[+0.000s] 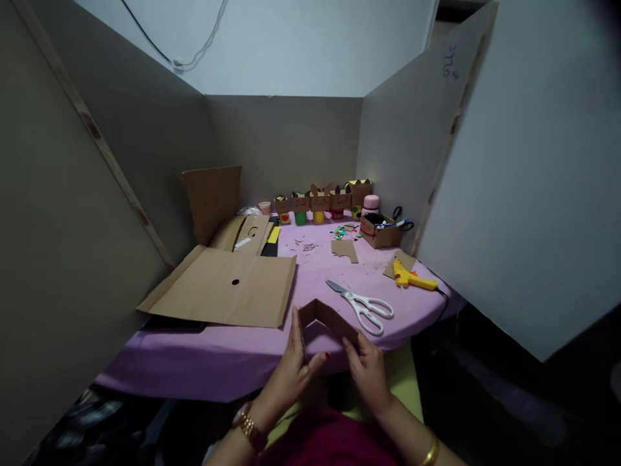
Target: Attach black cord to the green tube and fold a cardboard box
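Note:
A bent strip of brown cardboard (334,319) is between my two hands, just above the table's front edge. It has a sharp fold near its far corner and forms an angled shape open toward me. My left hand (294,369) supports the left section, with its long fingers straight along the outside and its thumb stretched toward the right. At the other end, my right hand (369,372) pinches the strip between thumb and fingers. White-handled scissors (363,305) lie just beyond the strip, blades pointing to the back left.
A large cardboard sheet (252,301) covers the table's left side. To the right lies a yellow glue gun (412,277) with a cord. A cardboard box (381,234) holds tools. Several decorated cardboard figures (319,206) stand at the back, near a notched cardboard piece (344,249).

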`<state>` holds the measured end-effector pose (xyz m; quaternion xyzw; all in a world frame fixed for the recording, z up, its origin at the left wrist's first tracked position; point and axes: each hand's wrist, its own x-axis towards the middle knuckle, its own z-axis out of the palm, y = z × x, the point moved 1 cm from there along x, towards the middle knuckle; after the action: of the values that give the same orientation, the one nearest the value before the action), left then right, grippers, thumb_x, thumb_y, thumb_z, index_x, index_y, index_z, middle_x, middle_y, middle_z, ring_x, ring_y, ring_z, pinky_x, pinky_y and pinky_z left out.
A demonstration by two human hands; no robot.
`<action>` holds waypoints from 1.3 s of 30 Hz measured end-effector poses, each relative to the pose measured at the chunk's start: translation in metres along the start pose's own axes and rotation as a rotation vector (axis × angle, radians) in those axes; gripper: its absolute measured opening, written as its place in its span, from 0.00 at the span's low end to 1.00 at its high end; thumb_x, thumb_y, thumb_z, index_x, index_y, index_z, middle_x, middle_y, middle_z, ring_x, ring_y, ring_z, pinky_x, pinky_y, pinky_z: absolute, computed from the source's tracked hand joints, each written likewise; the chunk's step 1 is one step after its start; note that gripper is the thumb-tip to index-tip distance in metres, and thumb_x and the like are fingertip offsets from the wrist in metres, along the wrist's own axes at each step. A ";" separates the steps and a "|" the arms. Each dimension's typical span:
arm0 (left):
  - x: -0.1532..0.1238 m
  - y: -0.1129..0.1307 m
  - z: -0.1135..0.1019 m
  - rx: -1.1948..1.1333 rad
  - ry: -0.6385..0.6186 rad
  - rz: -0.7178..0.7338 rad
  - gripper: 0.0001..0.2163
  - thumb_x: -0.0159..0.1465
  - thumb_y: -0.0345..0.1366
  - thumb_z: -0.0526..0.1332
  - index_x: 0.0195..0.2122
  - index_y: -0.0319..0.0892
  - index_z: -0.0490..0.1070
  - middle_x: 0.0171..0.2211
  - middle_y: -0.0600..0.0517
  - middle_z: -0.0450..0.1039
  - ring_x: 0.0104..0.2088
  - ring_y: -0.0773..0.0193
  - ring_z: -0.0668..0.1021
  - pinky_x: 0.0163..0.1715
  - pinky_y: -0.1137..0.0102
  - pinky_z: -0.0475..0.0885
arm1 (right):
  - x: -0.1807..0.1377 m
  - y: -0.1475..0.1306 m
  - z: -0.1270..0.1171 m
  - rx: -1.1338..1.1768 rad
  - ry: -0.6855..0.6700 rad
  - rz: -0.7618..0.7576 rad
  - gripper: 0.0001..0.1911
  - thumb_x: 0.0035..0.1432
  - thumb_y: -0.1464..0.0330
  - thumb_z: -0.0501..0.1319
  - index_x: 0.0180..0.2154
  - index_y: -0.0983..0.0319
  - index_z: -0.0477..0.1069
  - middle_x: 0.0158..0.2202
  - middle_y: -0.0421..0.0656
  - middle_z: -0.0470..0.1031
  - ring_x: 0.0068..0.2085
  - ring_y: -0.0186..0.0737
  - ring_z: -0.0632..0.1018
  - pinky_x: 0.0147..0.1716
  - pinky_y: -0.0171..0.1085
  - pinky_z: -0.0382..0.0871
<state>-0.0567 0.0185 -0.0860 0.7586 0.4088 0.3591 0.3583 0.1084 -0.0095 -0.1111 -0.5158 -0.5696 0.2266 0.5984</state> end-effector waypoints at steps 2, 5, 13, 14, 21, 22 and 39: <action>0.002 0.001 0.008 0.007 0.057 -0.010 0.41 0.60 0.44 0.54 0.61 0.41 0.20 0.65 0.42 0.21 0.63 0.57 0.36 0.60 0.57 0.37 | -0.001 0.000 0.001 -0.036 -0.004 -0.023 0.14 0.58 0.68 0.54 0.45 0.60 0.70 0.44 0.50 0.76 0.44 0.49 0.75 0.45 0.46 0.66; 0.004 0.002 0.019 -0.015 0.088 -0.029 0.42 0.59 0.45 0.54 0.61 0.39 0.21 0.65 0.41 0.22 0.63 0.57 0.36 0.60 0.57 0.37 | -0.001 0.000 0.003 -0.059 0.012 -0.067 0.14 0.57 0.68 0.54 0.45 0.59 0.70 0.43 0.49 0.76 0.43 0.48 0.76 0.45 0.45 0.67; 0.015 0.001 0.001 -0.535 0.041 -0.077 0.40 0.52 0.57 0.55 0.61 0.39 0.46 0.64 0.40 0.45 0.61 0.49 0.53 0.58 0.59 0.50 | 0.005 -0.001 0.001 -0.107 0.020 -0.072 0.12 0.57 0.69 0.54 0.42 0.60 0.72 0.39 0.50 0.78 0.39 0.49 0.77 0.39 0.42 0.69; 0.020 0.003 -0.005 -0.584 0.047 -0.107 0.35 0.56 0.59 0.47 0.58 0.40 0.53 0.63 0.41 0.47 0.60 0.49 0.56 0.57 0.58 0.54 | 0.007 -0.001 0.000 -0.114 0.014 -0.073 0.12 0.57 0.69 0.53 0.41 0.60 0.72 0.38 0.49 0.78 0.37 0.48 0.78 0.37 0.41 0.69; 0.052 0.016 -0.013 -0.550 0.062 -0.173 0.23 0.59 0.47 0.54 0.54 0.43 0.62 0.58 0.46 0.61 0.58 0.55 0.61 0.57 0.60 0.54 | 0.014 -0.005 -0.001 -0.166 0.003 -0.082 0.12 0.57 0.70 0.52 0.39 0.61 0.72 0.29 0.47 0.78 0.30 0.47 0.78 0.27 0.37 0.69; 0.053 0.017 -0.010 -0.540 0.063 -0.167 0.23 0.60 0.46 0.54 0.54 0.43 0.61 0.58 0.46 0.61 0.58 0.55 0.61 0.57 0.60 0.53 | 0.014 -0.006 0.000 -0.169 0.004 -0.086 0.12 0.57 0.70 0.52 0.40 0.61 0.72 0.30 0.47 0.78 0.31 0.47 0.78 0.28 0.37 0.69; 0.041 0.035 0.018 -0.477 0.125 -0.115 0.21 0.63 0.43 0.50 0.55 0.41 0.59 0.59 0.48 0.59 0.59 0.61 0.60 0.59 0.65 0.52 | 0.023 -0.008 0.007 -0.233 -0.040 -0.111 0.23 0.58 0.74 0.49 0.55 0.60 0.61 0.49 0.51 0.73 0.46 0.48 0.75 0.45 0.45 0.68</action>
<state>-0.0119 0.0358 -0.0556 0.6047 0.3763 0.4706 0.5209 0.1054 0.0098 -0.0947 -0.5450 -0.6315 0.1356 0.5346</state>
